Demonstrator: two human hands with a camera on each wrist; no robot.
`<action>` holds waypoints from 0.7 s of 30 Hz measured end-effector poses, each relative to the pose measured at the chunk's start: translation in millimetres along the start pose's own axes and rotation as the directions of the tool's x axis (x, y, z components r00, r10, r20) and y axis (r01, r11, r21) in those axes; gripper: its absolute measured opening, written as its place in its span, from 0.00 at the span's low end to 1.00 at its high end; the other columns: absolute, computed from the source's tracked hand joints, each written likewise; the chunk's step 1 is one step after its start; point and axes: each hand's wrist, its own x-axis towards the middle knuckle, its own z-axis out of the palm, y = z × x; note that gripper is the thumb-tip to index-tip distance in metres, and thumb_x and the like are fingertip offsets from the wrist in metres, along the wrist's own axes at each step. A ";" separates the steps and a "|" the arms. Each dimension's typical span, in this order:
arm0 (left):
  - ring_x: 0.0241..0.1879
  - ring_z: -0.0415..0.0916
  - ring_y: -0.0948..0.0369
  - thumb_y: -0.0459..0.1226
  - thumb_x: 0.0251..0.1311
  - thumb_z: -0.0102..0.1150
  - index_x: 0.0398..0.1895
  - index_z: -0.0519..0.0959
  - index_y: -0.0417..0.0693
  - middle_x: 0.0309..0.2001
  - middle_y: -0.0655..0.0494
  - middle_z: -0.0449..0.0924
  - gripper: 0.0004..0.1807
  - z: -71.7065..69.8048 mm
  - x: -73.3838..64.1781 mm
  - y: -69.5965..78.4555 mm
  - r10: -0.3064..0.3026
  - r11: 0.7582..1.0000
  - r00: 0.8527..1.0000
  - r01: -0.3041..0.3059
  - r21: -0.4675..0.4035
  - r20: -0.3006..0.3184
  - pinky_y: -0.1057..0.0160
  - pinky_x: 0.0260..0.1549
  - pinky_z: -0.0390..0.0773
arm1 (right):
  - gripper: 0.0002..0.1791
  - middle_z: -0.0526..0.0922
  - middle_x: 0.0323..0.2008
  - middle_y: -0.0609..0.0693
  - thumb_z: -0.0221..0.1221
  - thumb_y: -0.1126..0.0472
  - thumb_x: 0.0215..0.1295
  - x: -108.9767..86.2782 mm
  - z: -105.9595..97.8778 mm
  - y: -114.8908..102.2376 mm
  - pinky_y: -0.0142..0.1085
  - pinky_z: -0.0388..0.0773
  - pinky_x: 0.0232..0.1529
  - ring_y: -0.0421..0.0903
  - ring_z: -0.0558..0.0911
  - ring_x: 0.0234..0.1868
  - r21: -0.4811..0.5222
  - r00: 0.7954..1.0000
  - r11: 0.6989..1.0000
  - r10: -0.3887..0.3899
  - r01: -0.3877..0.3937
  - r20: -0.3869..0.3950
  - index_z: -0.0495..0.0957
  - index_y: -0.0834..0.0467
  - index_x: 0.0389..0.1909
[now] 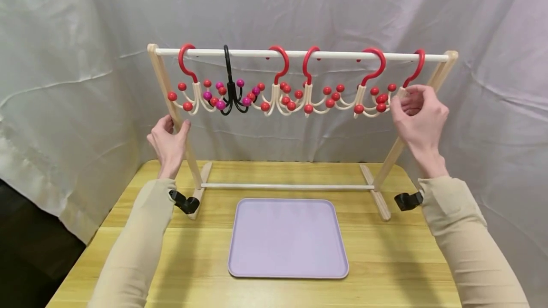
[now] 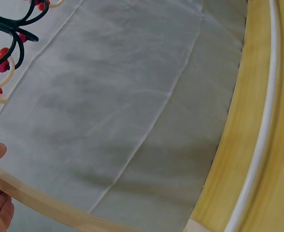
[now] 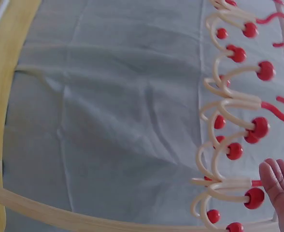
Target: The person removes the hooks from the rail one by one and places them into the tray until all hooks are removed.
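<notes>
**Right hand point(image 1: 421, 120) at the end hanger point(image 1: 421, 65), left hand point(image 1: 169, 141) on the left post point(image 1: 192, 160)**

Head view: six hangers hang from the white rail point(image 1: 257, 53) of a wooden rack point(image 1: 439, 72). Five have red hooks and pale arms tipped with red balls; the black hanger point(image 1: 231, 91), second from the left, has purple balls. The left hand holds the left post between thumb and curled fingers. The right hand is at the neck of the end hanger, the one farthest right, its thumb well apart from its fingers. A lilac tray point(image 1: 288, 239) lies on the wooden table point(image 1: 205, 251), in front of the rack's white bottom bar point(image 1: 287, 187). Grey cloth point(image 1: 321, 8) hangs behind.

Left wrist view: the left hand shows only at the edge, thumb and fingers on opposite sides of the left post. Parts of the black hanger and a pale one fill the upper left corner; an edge of the tray shows at the right.

Right wrist view: the right hand's fingers are nearly straight, beside the red hook of the end hanger. Whether they touch it, I cannot tell. More pale hangers line up along the rail.
</notes>
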 end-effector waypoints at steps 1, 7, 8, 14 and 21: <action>0.55 0.80 0.47 0.43 0.63 0.67 0.58 0.80 0.40 0.56 0.40 0.84 0.24 0.3 0.5 0.2 -0.002 1.000 1.000 0.002 0.000 -0.010 0.53 0.63 0.73 | 0.15 0.78 0.25 0.31 0.60 0.59 0.63 3.7 -0.7 -0.2 0.15 0.71 0.31 0.20 0.73 0.24 0.004 1.000 1.000 0.029 -0.029 -0.010 0.80 0.65 0.45; 0.43 0.82 0.55 0.44 0.63 0.66 0.53 0.83 0.40 0.48 0.42 0.88 0.21 1.9 4.9 -0.4 0.007 1.000 0.998 -0.006 0.016 -0.070 0.68 0.47 0.74 | 0.14 0.74 0.23 0.25 0.61 0.55 0.61 22.3 -4.5 0.8 0.18 0.72 0.32 0.22 0.75 0.23 0.012 0.981 0.983 0.185 -0.184 -0.058 0.80 0.56 0.46; 0.41 0.81 0.57 0.44 0.63 0.66 0.52 0.83 0.40 0.47 0.42 0.88 0.20 2.2 5.8 -0.6 0.009 1.000 0.997 -0.008 0.015 -0.075 0.71 0.44 0.73 | 0.14 0.75 0.23 0.25 0.61 0.55 0.61 25.2 -4.8 1.1 0.18 0.72 0.31 0.22 0.75 0.23 0.013 0.976 0.978 0.209 -0.209 -0.061 0.80 0.55 0.46; 0.35 0.77 0.67 0.45 0.64 0.66 0.48 0.83 0.39 0.45 0.42 0.87 0.19 0.7 8.8 -0.4 -0.013 1.000 0.997 0.014 0.021 -0.075 0.75 0.40 0.73 | 0.15 0.75 0.22 0.26 0.62 0.53 0.62 39.6 -5.1 4.4 0.18 0.70 0.26 0.23 0.75 0.21 -0.001 0.946 0.947 0.320 -0.320 -0.044 0.78 0.52 0.48; 0.29 0.67 0.75 0.43 0.64 0.66 0.44 0.82 0.38 0.42 0.39 0.87 0.16 -1.4 13.1 -0.3 -0.002 0.998 0.997 0.006 0.057 -0.075 0.65 0.46 0.70 | 0.10 0.74 0.22 0.26 0.61 0.52 0.64 46.1 -3.2 6.2 0.17 0.71 0.23 0.24 0.75 0.21 -0.018 0.933 0.933 0.360 -0.360 -0.021 0.77 0.50 0.44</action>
